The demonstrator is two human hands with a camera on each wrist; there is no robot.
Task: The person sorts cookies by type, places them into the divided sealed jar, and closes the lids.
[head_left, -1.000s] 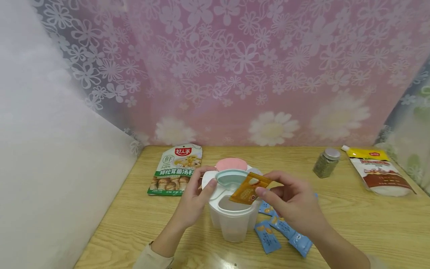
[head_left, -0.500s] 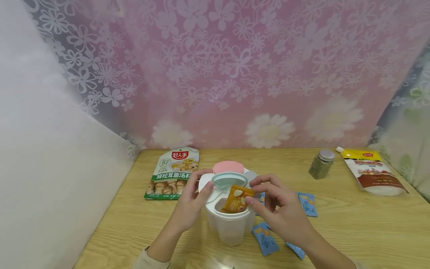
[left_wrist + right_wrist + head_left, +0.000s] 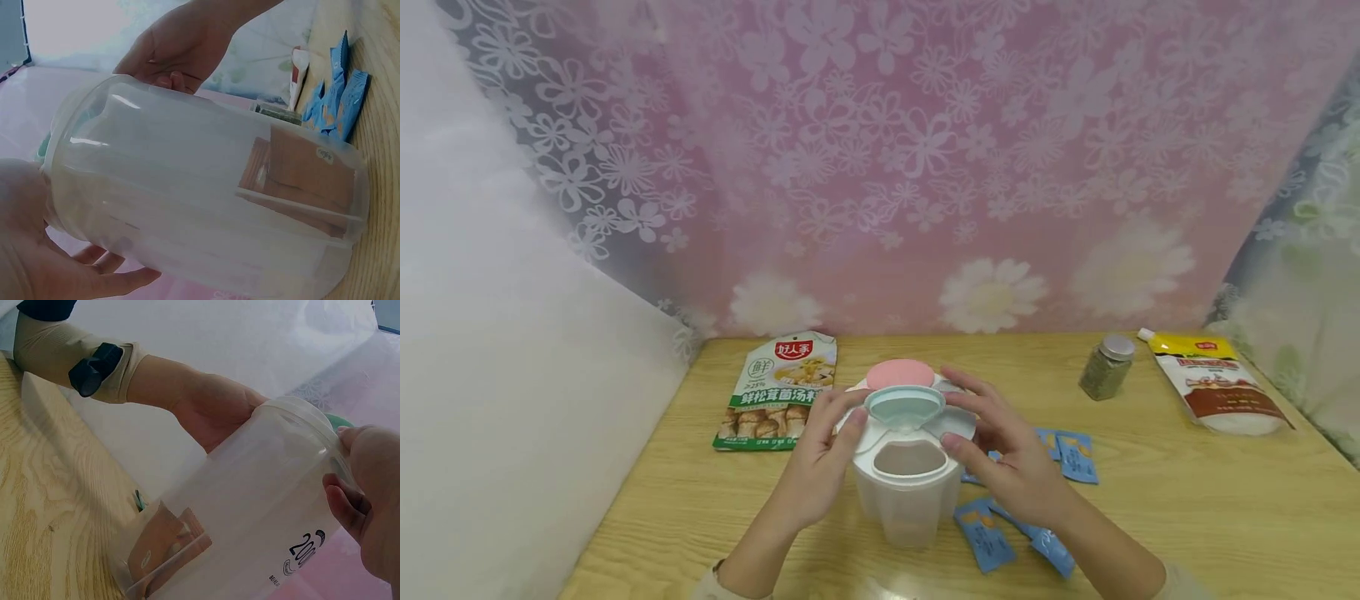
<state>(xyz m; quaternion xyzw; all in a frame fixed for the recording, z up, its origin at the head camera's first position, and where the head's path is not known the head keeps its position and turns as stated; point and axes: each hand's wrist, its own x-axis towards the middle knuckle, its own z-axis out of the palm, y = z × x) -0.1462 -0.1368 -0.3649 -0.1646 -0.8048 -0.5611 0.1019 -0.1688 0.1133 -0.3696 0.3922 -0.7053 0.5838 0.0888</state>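
A translucent storage container (image 3: 912, 508) with a white lid stands on the table in the head view. Its mint-green flap (image 3: 906, 406) is raised above an uncovered opening, while the pink flap (image 3: 900, 373) behind lies down. My left hand (image 3: 817, 471) grips the lid's left side, thumb on top. From the right, my right hand (image 3: 1015, 458) holds the lid's edge with thumb and fingers. Through the clear wall in the left wrist view, orange-brown packets (image 3: 315, 178) rest at the container's bottom. The right wrist view also shows the packets (image 3: 156, 547) there.
Several blue packets (image 3: 985, 536) lie right of the container, partly behind the right hand. Behind left is a mushroom-pictured pouch (image 3: 781, 392). At the back right are a glass jar (image 3: 1107, 368) of dried green flakes and a spouted yellow-and-white pouch (image 3: 1217, 383).
My right hand lowered the orange packet into the front opening and let it go. That hand then moved to the lid's right edge. My left hand has kept its hold.
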